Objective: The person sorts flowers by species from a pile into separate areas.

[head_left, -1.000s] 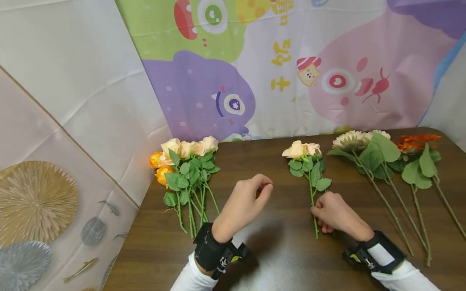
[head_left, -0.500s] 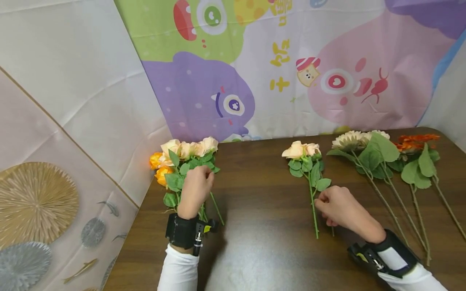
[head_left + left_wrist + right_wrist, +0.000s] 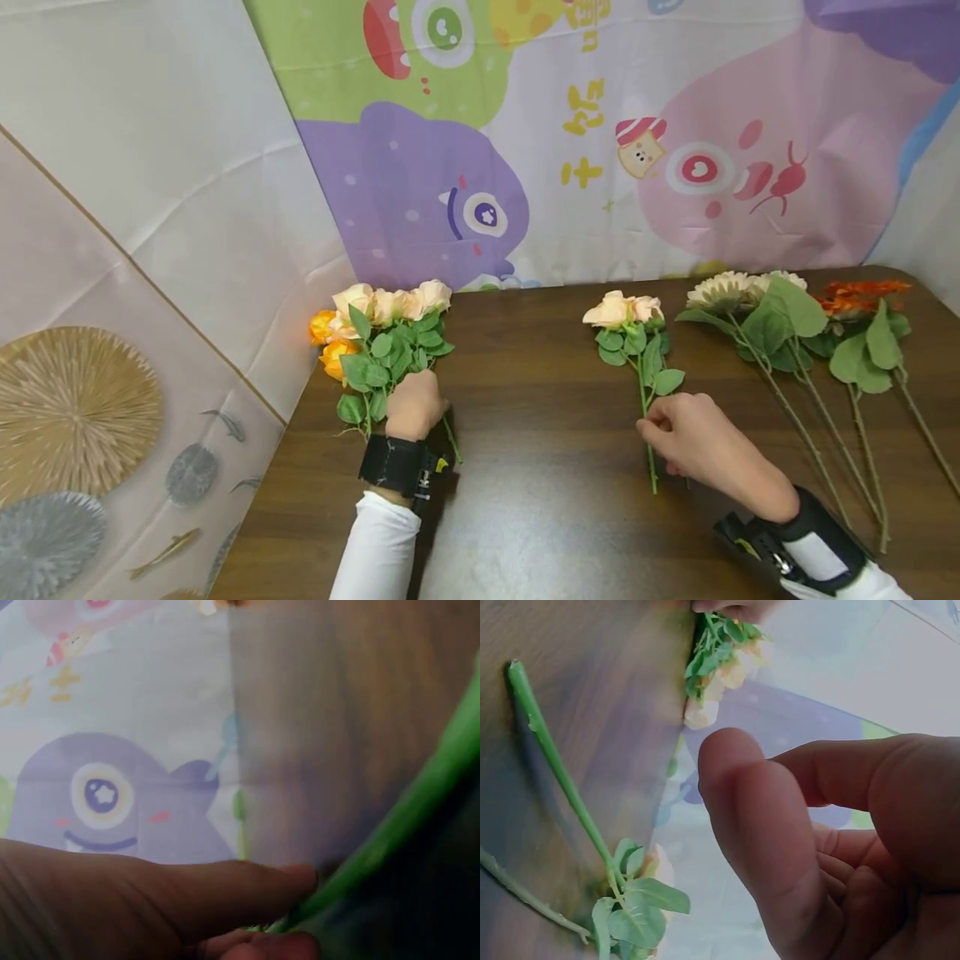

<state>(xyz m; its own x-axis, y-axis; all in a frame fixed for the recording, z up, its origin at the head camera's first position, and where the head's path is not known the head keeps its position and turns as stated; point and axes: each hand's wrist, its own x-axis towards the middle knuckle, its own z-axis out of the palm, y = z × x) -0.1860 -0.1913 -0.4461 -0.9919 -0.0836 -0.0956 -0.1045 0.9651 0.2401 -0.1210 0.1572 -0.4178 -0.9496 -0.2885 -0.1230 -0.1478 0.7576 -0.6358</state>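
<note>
- Your head cam looked forward and down, wide: table (image 3: 540, 517), left hand (image 3: 416, 406), right hand (image 3: 697, 442), cartoon backdrop (image 3: 570, 221).
- Left wrist cam sat tight on your thumb (image 3: 232, 896) and a green stem (image 3: 409, 821), rolled, facing the backdrop.
- Right wrist cam sat close to your fingers (image 3: 776, 825), rolled too, facing the left flower bunch (image 3: 714, 660).
- Head and right wrist shared that bunch; all three shared the purple monster (image 3: 420, 192).

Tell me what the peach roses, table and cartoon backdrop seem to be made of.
Peach roses: probably matte fabric petals, softly folded, on apparently plastic stems, evenly bright green. Table: wood or laminate, satin, judging by grain and soft glare. Cartoon backdrop: likely printed cloth, matte and creased.
</note>
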